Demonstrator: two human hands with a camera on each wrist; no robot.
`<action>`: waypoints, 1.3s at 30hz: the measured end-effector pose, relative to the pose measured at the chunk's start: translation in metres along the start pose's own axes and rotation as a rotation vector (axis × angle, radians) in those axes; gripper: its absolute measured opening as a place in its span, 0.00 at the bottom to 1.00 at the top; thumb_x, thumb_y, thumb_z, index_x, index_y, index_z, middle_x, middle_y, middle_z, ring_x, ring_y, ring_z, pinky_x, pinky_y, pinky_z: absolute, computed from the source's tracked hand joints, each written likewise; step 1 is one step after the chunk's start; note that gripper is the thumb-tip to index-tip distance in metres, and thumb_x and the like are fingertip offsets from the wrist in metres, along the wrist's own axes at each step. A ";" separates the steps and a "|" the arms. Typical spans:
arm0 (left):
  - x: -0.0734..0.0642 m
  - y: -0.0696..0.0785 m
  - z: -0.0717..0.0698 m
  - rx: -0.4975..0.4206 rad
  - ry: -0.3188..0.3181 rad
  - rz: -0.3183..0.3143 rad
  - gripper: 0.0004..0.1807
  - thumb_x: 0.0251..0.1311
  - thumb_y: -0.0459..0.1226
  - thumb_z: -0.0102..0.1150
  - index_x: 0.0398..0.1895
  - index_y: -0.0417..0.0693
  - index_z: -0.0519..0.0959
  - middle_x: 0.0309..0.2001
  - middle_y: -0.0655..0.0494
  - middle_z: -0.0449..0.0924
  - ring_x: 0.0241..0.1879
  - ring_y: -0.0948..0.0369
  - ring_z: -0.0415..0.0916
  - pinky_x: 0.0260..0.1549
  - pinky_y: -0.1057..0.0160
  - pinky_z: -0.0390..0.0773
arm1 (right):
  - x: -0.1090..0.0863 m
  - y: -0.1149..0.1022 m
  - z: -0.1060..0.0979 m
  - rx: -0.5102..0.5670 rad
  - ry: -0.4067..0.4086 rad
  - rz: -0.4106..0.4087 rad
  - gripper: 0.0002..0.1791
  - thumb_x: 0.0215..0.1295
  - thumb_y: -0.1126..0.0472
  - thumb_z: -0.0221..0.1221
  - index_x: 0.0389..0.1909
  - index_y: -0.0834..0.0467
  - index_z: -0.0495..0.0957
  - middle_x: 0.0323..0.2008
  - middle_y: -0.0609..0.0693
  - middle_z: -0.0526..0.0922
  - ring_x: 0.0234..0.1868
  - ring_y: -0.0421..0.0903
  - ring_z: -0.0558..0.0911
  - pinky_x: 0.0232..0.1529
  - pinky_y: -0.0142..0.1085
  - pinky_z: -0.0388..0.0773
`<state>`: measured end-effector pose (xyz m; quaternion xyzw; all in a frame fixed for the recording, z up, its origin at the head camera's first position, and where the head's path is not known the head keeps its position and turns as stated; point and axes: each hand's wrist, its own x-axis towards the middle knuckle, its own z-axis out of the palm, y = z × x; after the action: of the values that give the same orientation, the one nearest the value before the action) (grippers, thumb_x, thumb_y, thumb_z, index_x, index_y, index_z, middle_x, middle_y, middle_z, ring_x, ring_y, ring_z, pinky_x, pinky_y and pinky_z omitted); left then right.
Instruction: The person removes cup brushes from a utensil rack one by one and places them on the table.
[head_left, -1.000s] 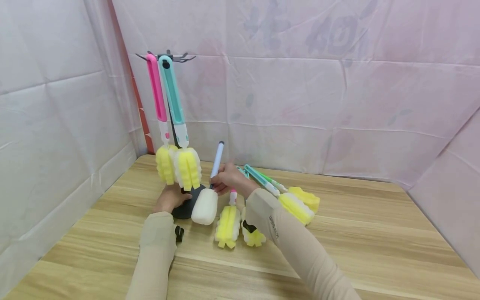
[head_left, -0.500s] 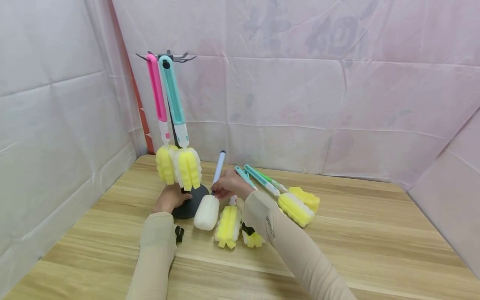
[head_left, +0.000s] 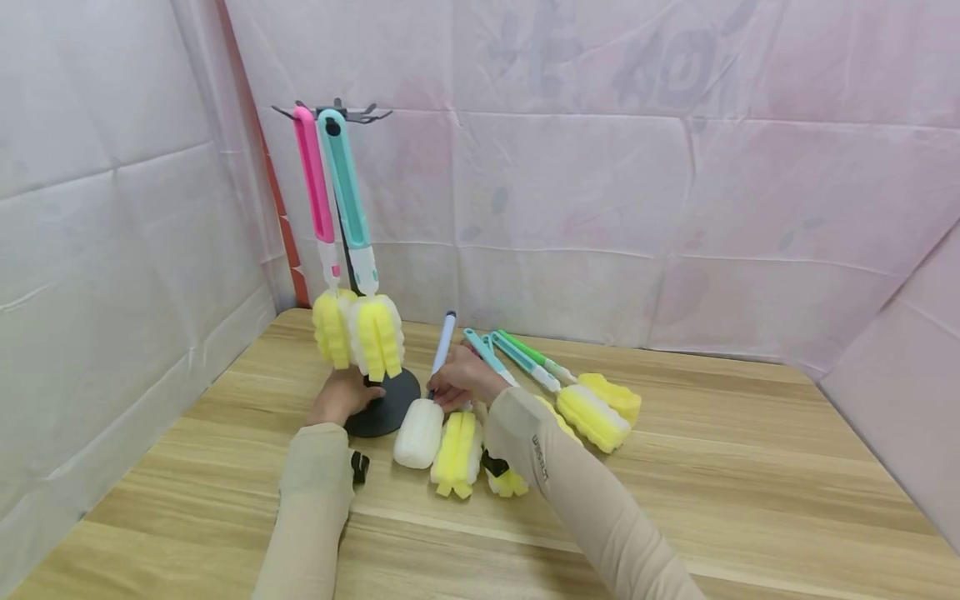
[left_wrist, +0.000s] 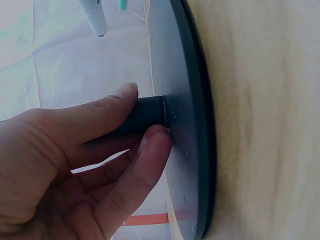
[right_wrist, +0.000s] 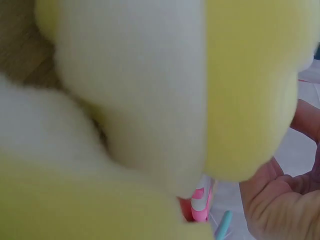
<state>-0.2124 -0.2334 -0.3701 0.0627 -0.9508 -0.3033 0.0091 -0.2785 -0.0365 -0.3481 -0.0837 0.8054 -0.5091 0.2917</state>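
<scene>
My left hand [head_left: 339,398] holds the foot of a black stand's post [left_wrist: 150,112], thumb and fingers around it just above the round base [head_left: 401,400]. My right hand [head_left: 465,377] pinches a bottle brush by its neck; its white sponge head [head_left: 418,433] points toward me, low over the table, and its pale blue handle [head_left: 444,342] leans up and away. On the stand's hooks hang a pink-handled brush [head_left: 312,175] and a teal-handled brush [head_left: 347,183], both with yellow-and-white sponge heads. Sponge heads [right_wrist: 250,90] fill most of the right wrist view, hiding the held brush there.
Beside my right hand lies a yellow-and-white sponge brush [head_left: 456,454]; another sponge head [head_left: 508,482] shows partly under my sleeve. Farther right, teal [head_left: 517,357] and green-handled brushes [head_left: 525,346] lie together on the wooden table [head_left: 750,467]. White cloth [head_left: 562,183] stands behind.
My right hand has lowered the white sponge brush toward the table, slightly to the right and nearer me. My left hand and the stand have stayed put.
</scene>
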 end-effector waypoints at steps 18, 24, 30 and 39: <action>0.002 0.000 0.002 -0.006 -0.007 0.000 0.30 0.63 0.31 0.67 0.63 0.29 0.64 0.63 0.30 0.69 0.63 0.39 0.68 0.65 0.43 0.65 | 0.005 0.006 0.005 -0.065 0.056 0.026 0.06 0.61 0.73 0.64 0.31 0.69 0.75 0.20 0.60 0.83 0.13 0.42 0.79 0.19 0.33 0.80; 0.001 0.001 0.001 -0.004 -0.001 0.003 0.30 0.63 0.31 0.68 0.63 0.29 0.64 0.63 0.30 0.68 0.64 0.38 0.67 0.64 0.43 0.66 | 0.004 0.004 0.007 -0.149 0.072 0.002 0.07 0.61 0.74 0.64 0.27 0.69 0.75 0.19 0.60 0.83 0.11 0.43 0.78 0.17 0.32 0.79; 0.001 0.000 0.001 0.003 -0.008 0.001 0.31 0.64 0.31 0.67 0.64 0.29 0.64 0.64 0.30 0.68 0.66 0.37 0.66 0.65 0.43 0.65 | -0.001 -0.013 0.002 -0.230 0.050 -0.011 0.06 0.65 0.70 0.64 0.31 0.71 0.78 0.23 0.60 0.85 0.16 0.45 0.82 0.25 0.35 0.83; -0.001 -0.001 0.000 0.002 -0.002 -0.012 0.31 0.63 0.31 0.67 0.63 0.28 0.64 0.63 0.29 0.69 0.63 0.37 0.68 0.64 0.42 0.66 | -0.012 -0.035 -0.011 -0.285 0.031 -0.094 0.06 0.68 0.68 0.62 0.37 0.70 0.81 0.26 0.59 0.84 0.20 0.47 0.82 0.31 0.41 0.85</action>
<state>-0.2114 -0.2348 -0.3705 0.0679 -0.9507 -0.3027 0.0062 -0.2805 -0.0397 -0.3096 -0.1542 0.8692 -0.4037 0.2404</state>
